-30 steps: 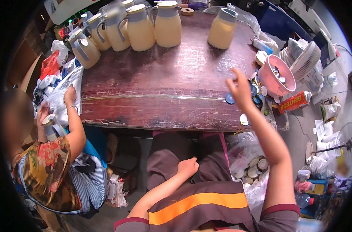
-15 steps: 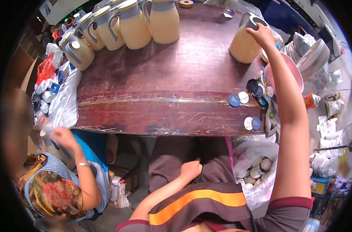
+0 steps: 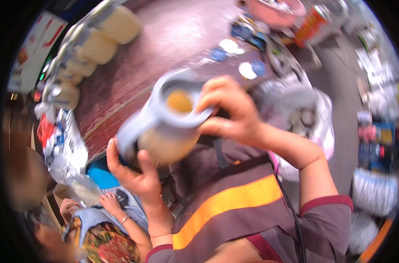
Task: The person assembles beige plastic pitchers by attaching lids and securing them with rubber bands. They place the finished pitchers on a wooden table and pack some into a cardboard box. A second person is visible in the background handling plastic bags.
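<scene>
A cream jug with a grey rim and handle is tilted in front of my chest, and its round mouth faces up toward me. Something yellow-brown shows inside the mouth. My right hand pinches the rim on the right, thumb below and fingers over the edge. At the lower left of the jug, beside its handle, my left hand has thumb and fingers spread apart. Blur hides whether that hand touches the jug. The jug's base is out of sight.
Several similar jugs line the far left of the dark red table. Round tags and a pink basin are at its right. A plastic bag of round pieces stands below. A co-worker sits at lower left.
My right hand has brought the jug from the table's far right to my chest. My left hand has risen from my lap to the jug. The view has turned.
</scene>
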A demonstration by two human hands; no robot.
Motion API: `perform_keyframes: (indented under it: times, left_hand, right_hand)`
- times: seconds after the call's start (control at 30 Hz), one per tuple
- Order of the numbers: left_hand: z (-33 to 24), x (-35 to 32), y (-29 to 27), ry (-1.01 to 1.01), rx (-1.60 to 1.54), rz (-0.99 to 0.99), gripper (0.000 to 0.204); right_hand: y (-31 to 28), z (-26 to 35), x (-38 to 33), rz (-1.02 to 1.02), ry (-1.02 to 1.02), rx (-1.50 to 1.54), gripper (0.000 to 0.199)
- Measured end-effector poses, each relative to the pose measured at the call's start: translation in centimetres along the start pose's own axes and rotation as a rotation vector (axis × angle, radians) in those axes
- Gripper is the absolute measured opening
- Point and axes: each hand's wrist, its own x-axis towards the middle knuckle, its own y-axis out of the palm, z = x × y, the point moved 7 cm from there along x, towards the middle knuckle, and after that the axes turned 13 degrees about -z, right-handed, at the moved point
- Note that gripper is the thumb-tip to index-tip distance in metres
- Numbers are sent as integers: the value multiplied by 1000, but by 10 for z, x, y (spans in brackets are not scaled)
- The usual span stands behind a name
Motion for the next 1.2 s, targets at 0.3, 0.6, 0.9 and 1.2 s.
perform_keyframes:
  times: [0.3, 0.6, 0.9, 1.2]
  left_hand:
    - [15, -92, 64, -440, -186, 580, 22]
    - [-17, -111, 99, -334, -91, 808, 32]
    - [-16, -118, 101, -360, 1, 845, 34]
    - [-20, -119, 117, -330, -10, 884, 35]
  right_hand:
    - [-258, -184, -278, -209, 978, -777, 28]
    - [-418, -256, -428, -462, 1394, -1097, 83]
    - [-366, -324, -453, -727, 1591, -730, 97]
    - [-356, -338, -442, -288, 1424, -761, 76]
